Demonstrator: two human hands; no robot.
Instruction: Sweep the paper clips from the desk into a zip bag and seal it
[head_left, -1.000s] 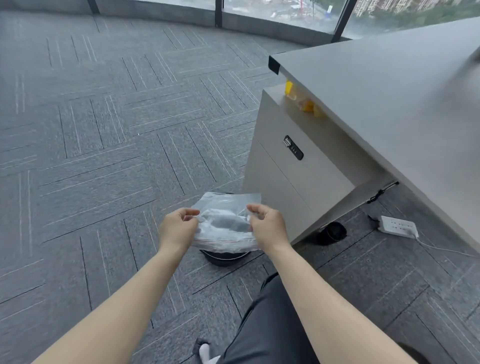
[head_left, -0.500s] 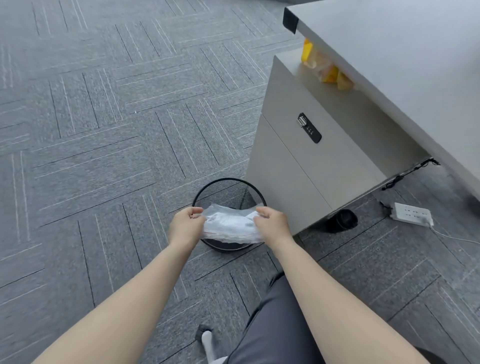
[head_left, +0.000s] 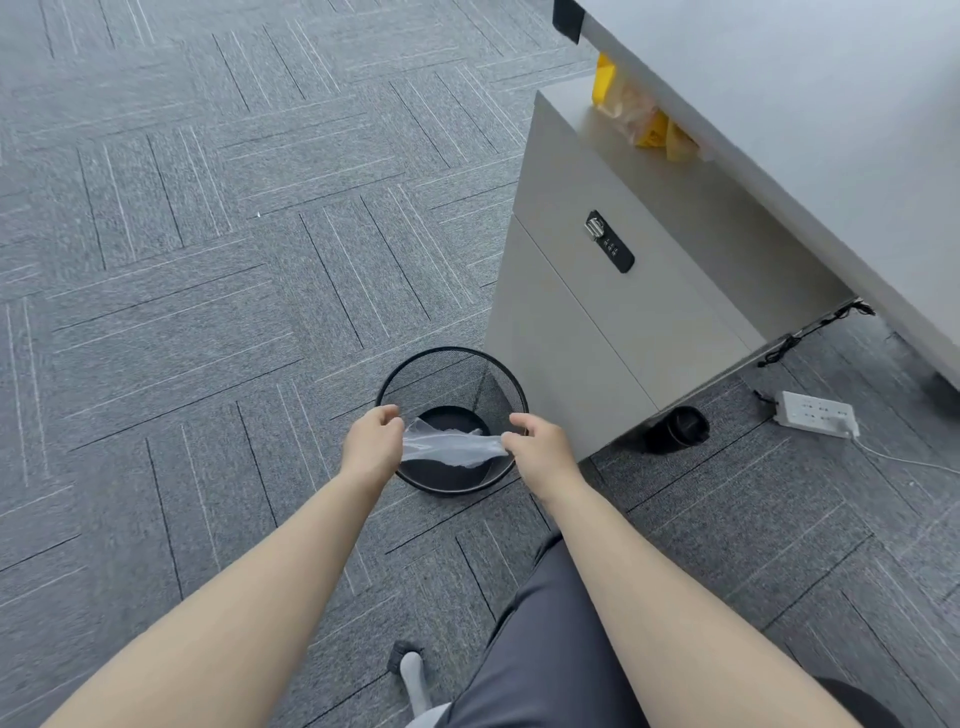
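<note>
A clear zip bag (head_left: 451, 446) hangs stretched between my hands, right over the mouth of a black mesh waste bin (head_left: 498, 384) on the carpet. My left hand (head_left: 373, 441) pinches the bag's left end and my right hand (head_left: 540, 448) pinches its right end. The bag looks flat and see-through; I cannot tell whether any paper clips are inside. The grey desk (head_left: 810, 88) runs along the upper right, and no paper clips show on the part in view.
A grey drawer cabinet (head_left: 597, 322) with a combination lock (head_left: 609, 248) stands under the desk, right of the bin. Yellow packets (head_left: 636, 117) lie on top of it. A white power strip (head_left: 816, 414) and a black caster (head_left: 678, 430) sit on the carpet. My leg is at the bottom.
Both hands have lowered the bag toward the bin and pulled it out flatter and wider. The view has tilted down, bringing the whole bin into sight.
</note>
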